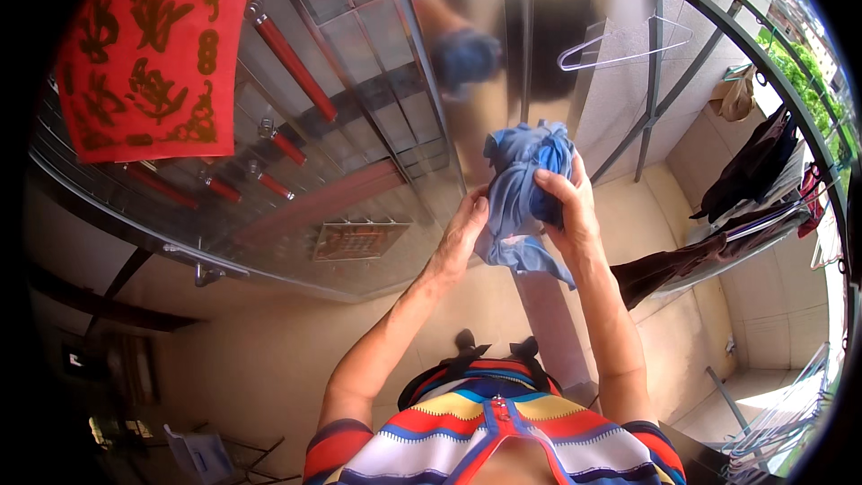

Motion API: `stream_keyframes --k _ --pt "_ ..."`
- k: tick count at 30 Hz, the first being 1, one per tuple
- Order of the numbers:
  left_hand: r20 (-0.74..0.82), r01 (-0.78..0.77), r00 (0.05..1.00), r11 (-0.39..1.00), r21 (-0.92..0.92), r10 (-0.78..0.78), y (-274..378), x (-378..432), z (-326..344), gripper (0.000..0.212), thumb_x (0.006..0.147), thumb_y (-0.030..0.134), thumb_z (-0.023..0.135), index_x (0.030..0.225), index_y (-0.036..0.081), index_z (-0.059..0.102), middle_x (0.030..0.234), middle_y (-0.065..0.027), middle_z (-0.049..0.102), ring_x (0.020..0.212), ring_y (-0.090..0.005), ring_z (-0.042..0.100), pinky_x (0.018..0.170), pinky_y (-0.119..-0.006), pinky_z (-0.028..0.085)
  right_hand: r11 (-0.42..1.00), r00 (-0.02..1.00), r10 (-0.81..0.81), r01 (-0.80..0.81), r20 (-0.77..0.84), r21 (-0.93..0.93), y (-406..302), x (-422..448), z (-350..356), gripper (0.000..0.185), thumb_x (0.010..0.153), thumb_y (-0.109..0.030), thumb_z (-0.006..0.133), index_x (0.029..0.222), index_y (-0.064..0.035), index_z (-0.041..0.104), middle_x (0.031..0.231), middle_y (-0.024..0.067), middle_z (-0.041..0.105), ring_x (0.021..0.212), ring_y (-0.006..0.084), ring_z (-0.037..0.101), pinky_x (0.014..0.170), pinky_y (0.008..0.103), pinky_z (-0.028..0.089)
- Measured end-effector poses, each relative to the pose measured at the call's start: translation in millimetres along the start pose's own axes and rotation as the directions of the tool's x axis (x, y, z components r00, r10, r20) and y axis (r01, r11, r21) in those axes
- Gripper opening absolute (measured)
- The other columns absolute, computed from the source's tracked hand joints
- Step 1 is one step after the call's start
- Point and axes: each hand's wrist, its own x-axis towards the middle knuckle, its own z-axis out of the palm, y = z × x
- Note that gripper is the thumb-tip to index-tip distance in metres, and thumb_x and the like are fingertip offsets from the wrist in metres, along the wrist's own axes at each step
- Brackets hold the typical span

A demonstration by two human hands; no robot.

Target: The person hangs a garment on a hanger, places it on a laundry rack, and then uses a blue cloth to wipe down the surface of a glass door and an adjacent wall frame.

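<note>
A bunched blue cloth [515, 182] is held up in front of the chest, between both hands. My left hand [465, 225] presses on its left side, thumb towards me, with the other fingers hidden behind the fabric. On the right, my right hand [569, 202] grips the bundle, its thumb over a brighter blue fold. A loose flap of the cloth hangs below the hands. Behind the bundle stands a shiny metal door panel [431, 209] that mirrors the blue fabric.
A red paper sheet with gold characters [151, 54] is on the door at the left. A white clothes hanger [623, 57] hangs from a metal frame [650, 98] at the upper right. Dark clothes [700, 259] hang at the right, above a bunch of hangers [784, 417].
</note>
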Motion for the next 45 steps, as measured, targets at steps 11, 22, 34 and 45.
stream_keyframes --k 11,22,34,45 --pt "-0.113 -0.386 0.888 0.856 0.343 0.446 119 36 -42 0.045 0.081 -0.006 0.054 0.124 -0.002 0.042 0.101 -0.0077 0.059 0.09 -0.0107 0.056 0.079 -0.023 0.045 -0.501 0.121 -0.727 0.579 0.676 -0.643 -71 139 171 0.065 0.075 -0.009 0.058 0.136 -0.0183 0.037 0.142 0.0268 0.018 0.127 0.0477 0.023 0.103 0.055 0.021" --pt "-0.37 0.04 0.928 0.974 0.224 0.047 -8 55 -95 0.04 0.075 -0.011 0.051 0.114 -0.005 0.052 0.099 -0.009 0.062 0.085 -0.0138 0.06 0.073 -0.026 0.049 -0.148 0.504 -0.784 0.416 0.363 -0.897 131 137 -26 0.056 0.077 -0.029 0.06 0.125 -0.0061 0.042 0.138 0.0254 0.025 0.126 0.0444 0.025 0.1 0.0585 0.019" --pt "-0.212 0.002 0.977 0.992 0.124 0.025 -18 108 -18 0.052 0.073 -0.013 0.051 0.124 -0.006 0.043 0.112 -0.012 0.056 0.099 -0.0152 0.057 0.085 -0.025 0.046 0.593 0.807 -0.553 0.205 -0.209 -0.778 94 177 -64 0.038 0.086 -0.023 0.053 0.115 -0.0002 0.049 0.107 0.0235 0.05 0.099 0.0391 0.05 0.086 0.0426 0.04" --pt "0.042 -0.584 0.804 0.775 0.242 0.593 127 134 52 0.062 0.074 -0.016 0.048 0.132 -0.005 0.031 0.13 -0.0146 0.042 0.113 -0.0181 0.049 0.096 -0.029 0.039 0.0 0.278 -0.918 0.713 0.283 -0.701 -91 226 86 0.052 0.071 -0.018 0.068 0.119 -0.0065 0.051 0.105 0.019 0.055 0.103 0.0375 0.051 0.088 0.042 0.04"
